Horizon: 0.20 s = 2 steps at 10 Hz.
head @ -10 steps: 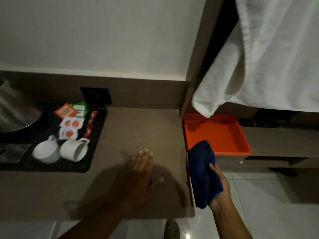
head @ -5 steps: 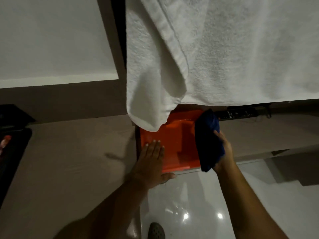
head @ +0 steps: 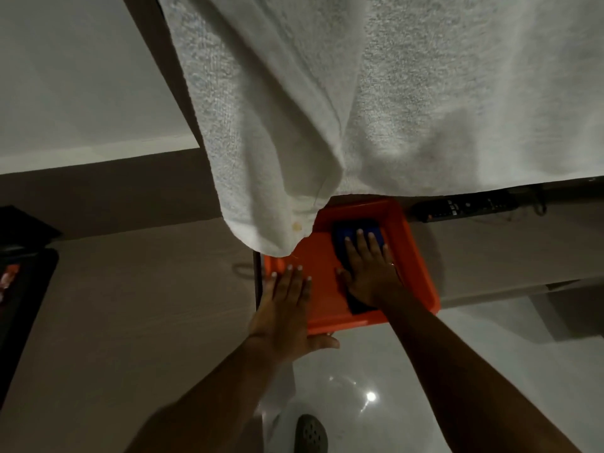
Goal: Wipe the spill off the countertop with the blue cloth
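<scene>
Inside the orange tray [head: 415, 256], the blue cloth [head: 356, 232] lay pressed flat under the right hand [head: 369, 273], whose fingers [head: 359, 238] were spread wide and laid on top of it rather than closed around it. Half a second before, that hand had gripped the cloth bunched above the tray; a second before, it had held it beside the desk edge. The cloth had therefore gone from being carried to being pushed down on the tray floor, with its far end showing past the fingertips and a dark strip showing by the wrist.

Beside it, the left hand [head: 287, 305] rested open and flat, holding nothing, its fingers on the tray's near left corner and its palm over the desk [head: 130, 305] edge, where earlier it had lain on the bare desk. It seemed to be steadying the tray.

A white towel [head: 359, 109] hung down over the tray's back left part, and a dark remote [head: 464, 207] lay on the lower surface behind the tray. No spill could be made out on the desk in this dim light. I judged that the wiping stroke was now on the tray and that the desk surface itself was not being touched by the cloth.
</scene>
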Available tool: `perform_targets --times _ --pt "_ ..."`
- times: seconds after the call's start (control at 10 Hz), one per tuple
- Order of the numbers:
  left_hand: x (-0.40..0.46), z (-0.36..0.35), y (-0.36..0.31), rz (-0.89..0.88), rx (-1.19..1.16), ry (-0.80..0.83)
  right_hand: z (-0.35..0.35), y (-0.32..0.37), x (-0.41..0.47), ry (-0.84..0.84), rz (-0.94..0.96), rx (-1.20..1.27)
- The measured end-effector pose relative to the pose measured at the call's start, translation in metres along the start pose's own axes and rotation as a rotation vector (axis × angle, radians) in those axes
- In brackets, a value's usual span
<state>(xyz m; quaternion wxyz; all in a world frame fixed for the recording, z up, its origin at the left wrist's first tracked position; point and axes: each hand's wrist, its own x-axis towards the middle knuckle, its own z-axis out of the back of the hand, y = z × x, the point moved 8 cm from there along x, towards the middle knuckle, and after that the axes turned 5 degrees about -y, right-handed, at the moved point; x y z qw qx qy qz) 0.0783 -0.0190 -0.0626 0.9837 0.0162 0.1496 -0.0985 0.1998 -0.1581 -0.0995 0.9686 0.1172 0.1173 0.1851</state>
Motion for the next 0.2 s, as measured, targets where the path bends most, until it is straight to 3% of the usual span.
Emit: perform_targets --times 0.2 --pt "-0.013 0.017 0.017 0.053 -0.114 -0.110 0.023 0.012 -0.019 -0.068 -0.117 0.102"
